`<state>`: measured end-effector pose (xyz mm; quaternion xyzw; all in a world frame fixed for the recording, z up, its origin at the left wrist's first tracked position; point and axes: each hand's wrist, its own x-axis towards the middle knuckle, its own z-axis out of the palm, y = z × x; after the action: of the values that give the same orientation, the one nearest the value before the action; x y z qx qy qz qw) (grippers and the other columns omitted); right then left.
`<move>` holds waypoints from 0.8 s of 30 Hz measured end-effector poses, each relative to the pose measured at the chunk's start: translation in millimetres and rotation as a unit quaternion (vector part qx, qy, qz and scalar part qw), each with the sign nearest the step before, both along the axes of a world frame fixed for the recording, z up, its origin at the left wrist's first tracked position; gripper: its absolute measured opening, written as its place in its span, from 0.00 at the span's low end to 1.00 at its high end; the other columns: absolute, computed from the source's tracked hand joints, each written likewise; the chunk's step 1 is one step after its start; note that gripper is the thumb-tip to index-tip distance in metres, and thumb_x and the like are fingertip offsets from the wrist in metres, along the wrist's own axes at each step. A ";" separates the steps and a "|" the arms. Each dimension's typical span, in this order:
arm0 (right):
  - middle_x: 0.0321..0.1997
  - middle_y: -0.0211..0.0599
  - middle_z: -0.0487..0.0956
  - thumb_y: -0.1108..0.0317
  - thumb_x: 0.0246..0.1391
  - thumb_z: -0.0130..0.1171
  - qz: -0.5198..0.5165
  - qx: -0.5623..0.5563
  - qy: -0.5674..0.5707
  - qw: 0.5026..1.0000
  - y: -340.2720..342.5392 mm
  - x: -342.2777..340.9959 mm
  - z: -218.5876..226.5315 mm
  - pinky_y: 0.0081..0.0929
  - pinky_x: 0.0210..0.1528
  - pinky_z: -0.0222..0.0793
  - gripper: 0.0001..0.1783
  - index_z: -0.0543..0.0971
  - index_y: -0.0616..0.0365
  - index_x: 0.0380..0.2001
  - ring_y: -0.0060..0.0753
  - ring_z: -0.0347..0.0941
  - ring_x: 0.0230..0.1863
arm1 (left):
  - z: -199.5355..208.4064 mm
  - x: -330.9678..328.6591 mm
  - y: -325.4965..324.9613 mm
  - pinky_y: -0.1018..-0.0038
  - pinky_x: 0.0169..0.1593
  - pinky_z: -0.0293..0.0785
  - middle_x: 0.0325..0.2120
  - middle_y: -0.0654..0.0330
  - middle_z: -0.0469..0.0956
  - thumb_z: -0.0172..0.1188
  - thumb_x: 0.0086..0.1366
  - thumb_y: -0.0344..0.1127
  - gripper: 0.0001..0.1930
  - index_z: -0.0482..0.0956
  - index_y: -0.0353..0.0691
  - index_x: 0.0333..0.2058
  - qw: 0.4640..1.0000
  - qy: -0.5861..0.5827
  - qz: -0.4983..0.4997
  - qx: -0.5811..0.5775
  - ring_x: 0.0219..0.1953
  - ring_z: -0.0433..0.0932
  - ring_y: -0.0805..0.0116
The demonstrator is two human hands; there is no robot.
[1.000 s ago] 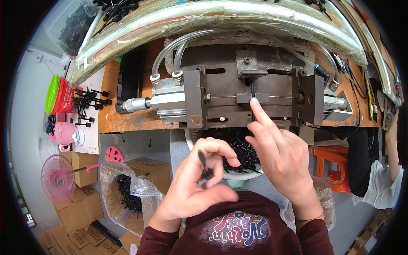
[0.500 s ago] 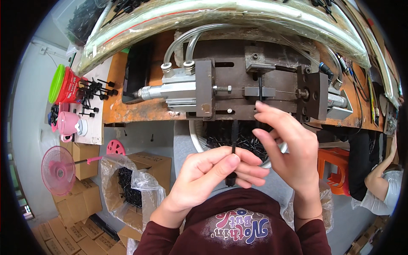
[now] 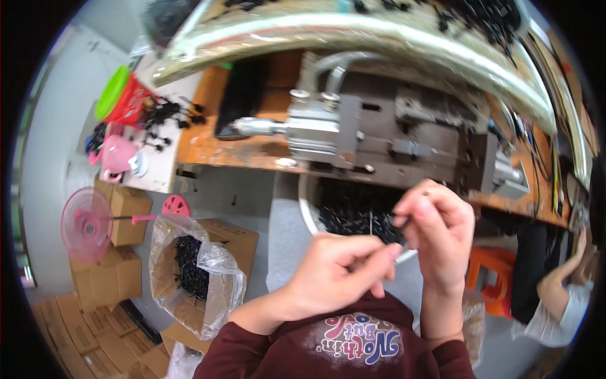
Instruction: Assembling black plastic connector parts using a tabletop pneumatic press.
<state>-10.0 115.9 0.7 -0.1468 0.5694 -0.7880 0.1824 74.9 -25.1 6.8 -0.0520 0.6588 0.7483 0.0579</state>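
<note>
Both my hands are raised in front of my chest, near the round white basket (image 3: 305,203) of black parts (image 3: 356,208). My left hand (image 3: 344,271) is closed with thumb against fingers; what it holds is hidden and smeared by motion. Close beside it on the right, my right hand (image 3: 439,230) pinches a thin black part (image 3: 402,222), of which only a small dark bit shows. Beyond the hands, the bench fixture has a silver air cylinder (image 3: 312,134), a small grey block (image 3: 410,148) in its middle and a brown end plate (image 3: 478,165).
A wrapped long bar (image 3: 360,28) runs across the back of the bench. Left are a pink jug (image 3: 118,155), loose black parts (image 3: 161,114), a pink fan (image 3: 88,224) and a bag-lined carton (image 3: 167,262). An orange stool (image 3: 492,271) and another person's arm (image 3: 562,271) are right.
My right hand has drawn back from the fixture toward me; the black rod at the grey block is gone from there. My left hand has moved right, and its ribbed black part no longer shows.
</note>
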 end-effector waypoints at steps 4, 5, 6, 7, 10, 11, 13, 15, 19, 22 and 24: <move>0.30 0.38 0.74 0.71 0.61 0.51 -0.097 -0.104 0.010 0.990 -7.2 4.8 2.4 0.10 0.20 0.57 0.09 0.74 0.65 0.28 0.13 0.61 0.17 | 3.4 -3.9 14.8 0.76 0.16 0.66 0.10 0.62 0.70 0.56 0.64 0.28 0.11 0.73 0.36 0.21 0.965 0.195 0.054 -0.166 0.12 0.74 0.72; 0.29 0.37 0.73 0.71 0.62 0.51 -0.104 -0.127 0.007 0.986 -10.4 4.5 10.5 0.09 0.21 0.57 0.10 0.73 0.65 0.28 0.12 0.60 0.17 | 5.4 -3.8 17.7 0.73 0.16 0.65 0.10 0.60 0.68 0.57 0.64 0.28 0.10 0.72 0.36 0.22 0.948 0.241 0.084 -0.191 0.11 0.72 0.68; 0.29 0.35 0.71 0.70 0.62 0.51 -0.105 -0.119 0.028 0.987 -11.8 5.1 18.3 0.08 0.21 0.57 0.10 0.73 0.64 0.27 0.12 0.59 0.17 | 5.4 -1.4 20.6 0.70 0.16 0.63 0.10 0.59 0.66 0.58 0.63 0.29 0.09 0.73 0.36 0.23 0.949 0.246 0.094 -0.174 0.11 0.70 0.63; 0.28 0.34 0.70 0.70 0.62 0.50 -0.107 -0.111 0.048 0.987 -14.2 5.1 24.5 0.08 0.21 0.56 0.11 0.73 0.62 0.26 0.12 0.58 0.17 | 8.5 0.2 19.2 0.71 0.16 0.63 0.11 0.59 0.67 0.58 0.62 0.28 0.09 0.72 0.36 0.23 0.948 0.251 0.098 -0.170 0.11 0.71 0.64; 0.26 0.28 0.67 0.66 0.66 0.47 -0.157 -0.299 0.022 0.941 5.2 -36.4 26.5 0.11 0.18 0.51 0.10 0.70 0.60 0.32 0.12 0.54 0.17 | 2.2 19.1 14.2 0.70 0.21 0.68 0.14 0.57 0.68 0.58 0.62 0.28 0.09 0.72 0.37 0.22 0.925 0.350 -0.018 -0.145 0.17 0.74 0.64; 0.26 0.28 0.67 0.66 0.67 0.45 -0.200 -0.335 0.030 0.920 47.3 -82.5 26.9 0.13 0.18 0.50 0.11 0.71 0.60 0.32 0.13 0.53 0.19 | -7.4 42.8 20.5 0.71 0.24 0.71 0.15 0.58 0.70 0.56 0.62 0.29 0.08 0.74 0.37 0.24 0.928 0.305 -0.159 -0.141 0.19 0.75 0.63; 0.29 0.30 0.71 0.65 0.66 0.47 -0.268 -0.286 0.164 0.905 94.1 -97.3 42.4 0.12 0.19 0.51 0.11 0.73 0.63 0.38 0.13 0.55 0.20 | -22.2 26.8 2.1 0.74 0.27 0.74 0.19 0.59 0.73 0.55 0.63 0.29 0.06 0.76 0.36 0.27 0.874 0.375 -0.109 -0.291 0.20 0.74 0.63; 0.32 0.33 0.73 0.64 0.66 0.48 -0.325 -0.139 0.146 0.924 35.8 -49.5 47.2 0.09 0.19 0.52 0.14 0.74 0.65 0.42 0.12 0.56 0.20 | 17.7 -22.3 -63.0 0.75 0.33 0.76 0.27 0.58 0.77 0.47 0.69 0.31 0.09 0.76 0.35 0.35 0.923 0.318 0.034 -0.214 0.26 0.76 0.70; 0.33 0.36 0.74 0.65 0.66 0.48 -0.310 -0.062 0.124 0.940 23.1 -19.4 9.0 0.08 0.19 0.50 0.14 0.76 0.66 0.41 0.10 0.58 0.18 | 152.2 -107.7 -147.0 0.77 0.27 0.70 0.25 0.57 0.79 0.48 0.66 0.27 0.08 0.75 0.35 0.31 0.717 0.538 0.305 -0.320 0.20 0.76 0.72; 0.33 0.36 0.74 0.66 0.66 0.47 -0.278 -0.050 0.111 0.953 23.6 9.5 -3.3 0.09 0.19 0.50 0.14 0.76 0.67 0.41 0.11 0.57 0.17 | 211.6 -178.3 -272.7 0.66 0.50 0.73 0.43 0.46 0.78 0.51 0.68 0.37 0.22 0.66 0.30 0.56 0.519 0.321 0.546 -0.575 0.45 0.78 0.60; 0.32 0.36 0.73 0.67 0.66 0.47 -0.264 -0.035 0.130 0.955 27.7 15.4 -4.9 0.09 0.19 0.51 0.13 0.76 0.68 0.40 0.11 0.57 0.17 | 213.7 -170.6 -279.2 0.61 0.57 0.67 0.51 0.41 0.70 0.53 0.67 0.41 0.29 0.59 0.31 0.61 0.654 0.355 0.505 -0.437 0.54 0.72 0.55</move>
<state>5.4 143.7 -4.2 -0.0986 0.5784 -0.8018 -0.1128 -95.7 -304.3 220.6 -0.1268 0.7522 0.2492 -0.5967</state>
